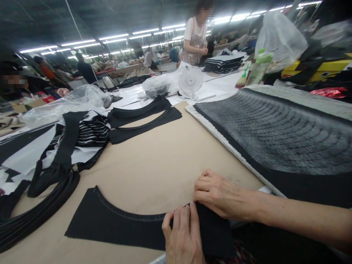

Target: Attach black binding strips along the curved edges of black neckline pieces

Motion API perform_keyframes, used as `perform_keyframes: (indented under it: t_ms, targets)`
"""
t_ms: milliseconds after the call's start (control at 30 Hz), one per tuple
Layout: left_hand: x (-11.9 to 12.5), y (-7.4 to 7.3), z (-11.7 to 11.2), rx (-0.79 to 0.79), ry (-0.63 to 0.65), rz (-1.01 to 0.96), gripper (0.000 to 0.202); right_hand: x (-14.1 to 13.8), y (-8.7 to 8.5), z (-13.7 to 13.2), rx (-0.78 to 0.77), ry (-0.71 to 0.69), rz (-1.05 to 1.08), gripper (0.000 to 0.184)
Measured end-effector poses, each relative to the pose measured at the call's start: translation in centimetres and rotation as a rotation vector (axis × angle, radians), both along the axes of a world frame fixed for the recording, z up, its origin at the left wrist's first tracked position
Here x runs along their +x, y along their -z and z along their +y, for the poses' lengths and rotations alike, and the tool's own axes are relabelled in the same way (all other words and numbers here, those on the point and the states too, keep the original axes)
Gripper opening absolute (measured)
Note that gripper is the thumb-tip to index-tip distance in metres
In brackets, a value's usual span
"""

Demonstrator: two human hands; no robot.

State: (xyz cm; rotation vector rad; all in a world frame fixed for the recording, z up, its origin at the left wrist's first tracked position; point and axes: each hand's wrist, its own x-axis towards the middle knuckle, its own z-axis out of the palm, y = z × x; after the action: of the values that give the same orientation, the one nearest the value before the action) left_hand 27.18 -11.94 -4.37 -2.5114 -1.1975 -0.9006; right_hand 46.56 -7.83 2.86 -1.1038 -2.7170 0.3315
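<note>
A black curved fabric piece (121, 229) lies on the brown tabletop in front of me, its concave edge away from me with a narrow folded strip along it. My left hand (183, 233) rests on the piece right of its middle, fingers bent together and fingertips pressing at the curved edge. Just beyond it, my right hand (220, 192) is closed, its fingertips pinching the same edge near the right end. The two hands almost touch, and they hide the part of the edge between the fingers.
At the right lies a board (228, 141) carrying a black sheet (286, 135) with a greyish, patterned coating. Stacked black curved pieces (145, 124) lie ahead, and bundled black strips (57, 198) at left. Farther back are a small white fan (190, 81), a greenish bottle (260, 68) and a standing person (195, 36).
</note>
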Motion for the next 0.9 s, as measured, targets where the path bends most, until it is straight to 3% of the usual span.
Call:
perform_keyframes:
  t_ms: [233, 900]
  targets:
    - [0.0, -0.3, 0.1, -0.001, 0.012, 0.006, 0.035, 0.3, 1.4, -0.4, 0.136, -0.034, 0.046, 0.023]
    - [0.0, 0.1, -0.1, 0.013, 0.001, 0.019, 0.037, 0.2, 2.2, -0.4, 0.309, -0.075, 0.026, 0.03]
